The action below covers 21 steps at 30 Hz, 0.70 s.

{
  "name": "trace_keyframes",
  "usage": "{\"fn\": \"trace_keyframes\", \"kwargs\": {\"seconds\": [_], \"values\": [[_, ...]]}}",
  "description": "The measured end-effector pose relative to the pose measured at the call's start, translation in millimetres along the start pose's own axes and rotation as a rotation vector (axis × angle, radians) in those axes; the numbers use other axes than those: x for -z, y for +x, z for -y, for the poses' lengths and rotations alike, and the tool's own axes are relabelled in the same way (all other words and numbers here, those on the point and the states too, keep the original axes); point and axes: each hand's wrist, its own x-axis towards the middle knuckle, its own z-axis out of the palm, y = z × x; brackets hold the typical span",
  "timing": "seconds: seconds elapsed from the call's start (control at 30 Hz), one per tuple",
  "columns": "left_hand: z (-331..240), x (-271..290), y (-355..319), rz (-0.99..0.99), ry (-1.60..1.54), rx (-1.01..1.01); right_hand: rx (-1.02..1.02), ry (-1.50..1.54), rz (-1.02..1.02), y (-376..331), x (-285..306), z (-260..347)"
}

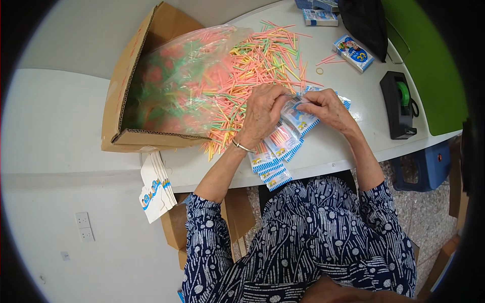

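Held packet [301,117], clear film with blue-striped ends, sits between the two hands, over the near part of the surface [328,149]. Left hand [262,112] is on its left side: fingers curled, thumb and forefinger closed together at the packet's far end. Right hand [327,108] is on its right side, thumb and forefinger pinching the film near the far end, other fingers folded under. Can't tell if the packet's mouth is open; fingers and glare cover it. Long axis runs far to near, skewed slightly: far end leans left, printed near end points right and toward the body. More filled packets [283,141] lie fanned and overlapping just nearer than the hands, long axes also roughly far-near, pink sticks showing through; the nearest ones poke past the surface's near edge. Loose coloured sticks [262,63] are heaped just left and far of the left hand, running back to the clear bag [189,76] in the tipped carton [129,96] on the left. Black tape dispenser [396,108] stands to the right, well apart from the right hand. Small printed box [353,52] lies at far right, tilted, beside a few pink sticks.
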Motion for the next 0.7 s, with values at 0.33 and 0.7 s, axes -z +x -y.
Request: {"fn": "trace_keyframes", "kwargs": {"seconds": [0.33,0.7], "values": [[54.1,32.1,18.3,-0.005,0.312,-0.048,0.004,-0.097,-0.002,-0.1,3.8,-5.7],[111.9,5.6,27.4,0.142,0.901,-0.183,-0.012,-0.052,-0.007,1.8,4.2,-8.0]]}}
